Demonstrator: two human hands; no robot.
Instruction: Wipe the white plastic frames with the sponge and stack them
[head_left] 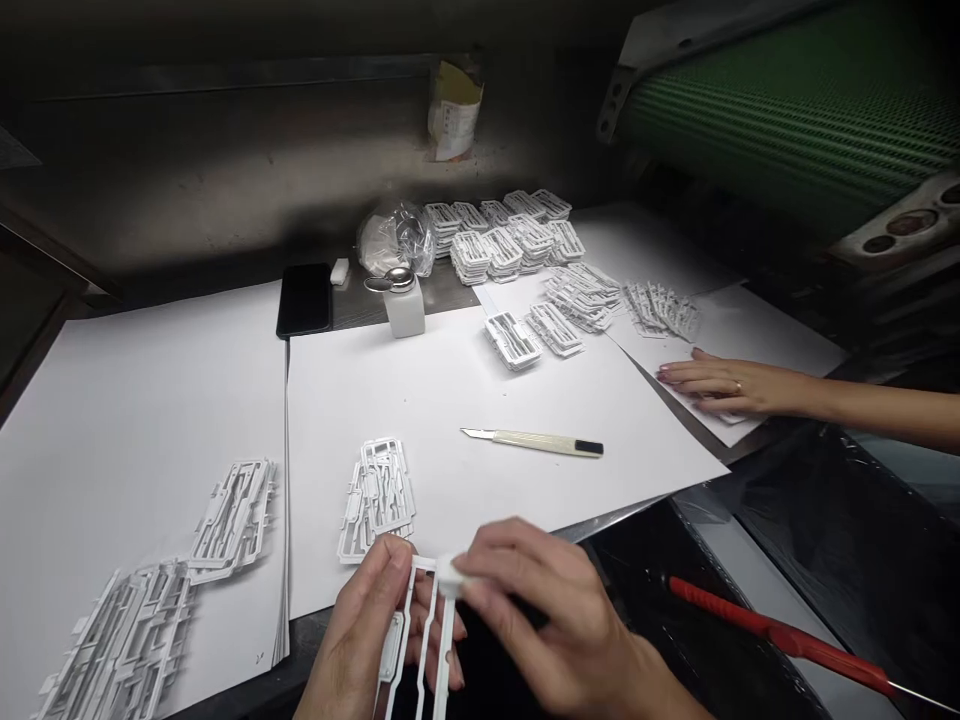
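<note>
My left hand is closed on a white plastic frame with long slots, held upright near the table's front edge. In my right hand, thumb and fingers pinch a small white block, which touches the frame's upper right corner; whether it is an eraser or a sponge I cannot tell. Just beyond my left hand lies a small pile of similar white frames. A craft knife with a cream handle rests on the white paper, blade pointing left.
More frames lie at left and in stacks at the back. A black phone, a plastic bag and a white block-shaped container stand behind. Another person's hand rests at right. A red-handled tool lies front right.
</note>
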